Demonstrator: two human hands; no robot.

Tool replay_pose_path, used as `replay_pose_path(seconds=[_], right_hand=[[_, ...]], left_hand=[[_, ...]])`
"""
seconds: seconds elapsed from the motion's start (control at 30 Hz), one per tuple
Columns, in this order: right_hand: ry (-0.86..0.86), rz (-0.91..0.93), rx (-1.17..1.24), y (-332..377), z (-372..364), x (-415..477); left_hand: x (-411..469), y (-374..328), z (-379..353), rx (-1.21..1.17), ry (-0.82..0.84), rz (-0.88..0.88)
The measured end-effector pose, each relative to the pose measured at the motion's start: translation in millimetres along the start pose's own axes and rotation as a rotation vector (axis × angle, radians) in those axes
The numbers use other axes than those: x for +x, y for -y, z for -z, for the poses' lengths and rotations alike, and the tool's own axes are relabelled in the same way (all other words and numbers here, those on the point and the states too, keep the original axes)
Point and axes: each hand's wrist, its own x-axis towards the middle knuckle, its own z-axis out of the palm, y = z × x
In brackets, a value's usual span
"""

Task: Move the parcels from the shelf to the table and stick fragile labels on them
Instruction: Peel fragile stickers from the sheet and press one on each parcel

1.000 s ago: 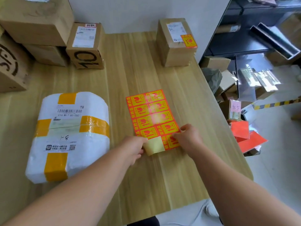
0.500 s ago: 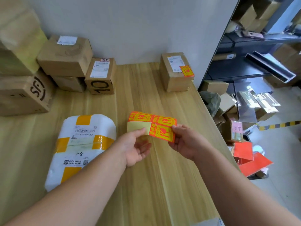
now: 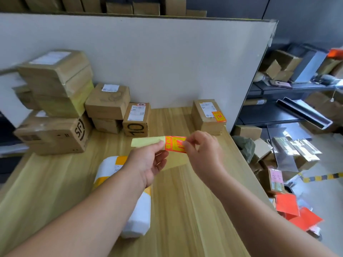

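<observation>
Left hand pinches the yellow backing of the label sheet. Right hand pinches its orange end. I hold the sheet in the air above the table. The brown box at the back already has a fragile label. The white parcel under my left arm shows none, probably next. The stacked boxes look unlabelled. All sealed, contents hidden.

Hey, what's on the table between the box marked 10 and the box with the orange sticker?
Nothing: in the head view, only bare wooden table lies between the box marked 10 and the stickered box.
</observation>
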Motion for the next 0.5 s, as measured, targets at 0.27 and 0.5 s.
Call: replay_pose_path(seconds=[0.27, 0.5], right_hand=[[0.077, 0.239, -0.125, 61, -21, -26], [0.168, 0.138, 0.006, 92, -35, -36]], left_hand=[[-22, -30, 42, -0.078, 0.007, -0.104], [-34, -44, 64, -0.1, 0.114, -0.057]])
